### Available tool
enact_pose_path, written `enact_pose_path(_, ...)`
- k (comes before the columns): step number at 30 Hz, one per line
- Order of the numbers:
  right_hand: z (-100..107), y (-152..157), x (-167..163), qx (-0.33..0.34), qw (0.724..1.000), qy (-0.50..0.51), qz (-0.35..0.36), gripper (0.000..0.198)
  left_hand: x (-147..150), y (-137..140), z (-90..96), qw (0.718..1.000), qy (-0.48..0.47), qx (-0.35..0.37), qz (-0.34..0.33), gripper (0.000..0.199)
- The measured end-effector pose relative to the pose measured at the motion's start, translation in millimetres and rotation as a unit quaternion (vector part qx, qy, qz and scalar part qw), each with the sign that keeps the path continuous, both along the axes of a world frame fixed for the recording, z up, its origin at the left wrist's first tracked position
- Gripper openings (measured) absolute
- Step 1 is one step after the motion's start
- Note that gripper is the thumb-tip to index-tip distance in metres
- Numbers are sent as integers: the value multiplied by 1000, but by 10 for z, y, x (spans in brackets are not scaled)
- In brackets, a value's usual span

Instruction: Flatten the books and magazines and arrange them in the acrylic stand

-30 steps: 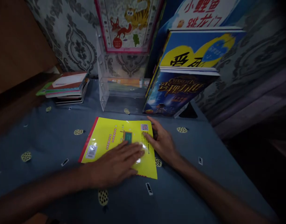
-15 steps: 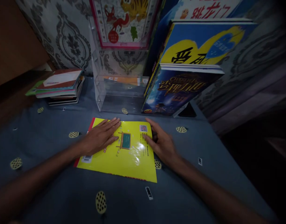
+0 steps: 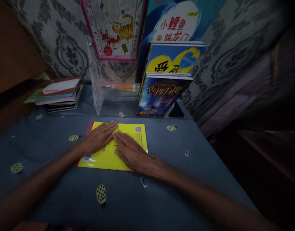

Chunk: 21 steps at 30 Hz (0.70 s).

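Observation:
A thin yellow book (image 3: 109, 162) with a red spine lies flat on the cloth-covered table, its back cover with a QR code facing up. My left hand (image 3: 98, 139) rests flat on its left part, near the spine, fingers stretched out. Across the middle of the cover lies my right hand (image 3: 131, 152), also flat, its fingertips close to the left hand's fingers. The board picture on the cover is mostly hidden under the right hand.
Behind the book stands a clear acrylic book rack (image 3: 96, 86) holding a pink-edged picture book (image 3: 113, 32) and several upright books, with a dark blue novel (image 3: 159, 96) in front. A stack of books (image 3: 58, 93) lies at the back left. A dark flat object (image 3: 176, 110) sits beside the rack.
My right hand has moved left from the book's right edge to the middle of the cover. That right edge now lies flatter. My left hand stays on the book; the camera view has shifted.

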State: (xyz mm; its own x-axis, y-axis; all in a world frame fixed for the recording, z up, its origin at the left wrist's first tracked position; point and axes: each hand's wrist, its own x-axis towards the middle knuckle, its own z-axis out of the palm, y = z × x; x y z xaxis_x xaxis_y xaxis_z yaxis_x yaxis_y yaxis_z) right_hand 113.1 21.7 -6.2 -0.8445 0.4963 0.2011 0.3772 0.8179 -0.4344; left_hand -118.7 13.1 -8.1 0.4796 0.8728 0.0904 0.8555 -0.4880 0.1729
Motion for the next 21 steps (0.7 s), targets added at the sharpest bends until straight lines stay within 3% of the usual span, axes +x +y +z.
enact_pose_path(5, -61, 231, 45, -13, 997, -45, -57, 67, -12, -7, -20, 1000, -14, 18, -5, 52)
enact_pose_path(9, -104, 385, 161, 15, 995, -33, -93, 60, -12, -12, -27, 1000, -19, 24, 4, 52)
enact_pose_path(21, -122, 351, 200, 56, 992, -28, -112, 58, 10, -30, 0, 999, -5, 40, 22, 53)
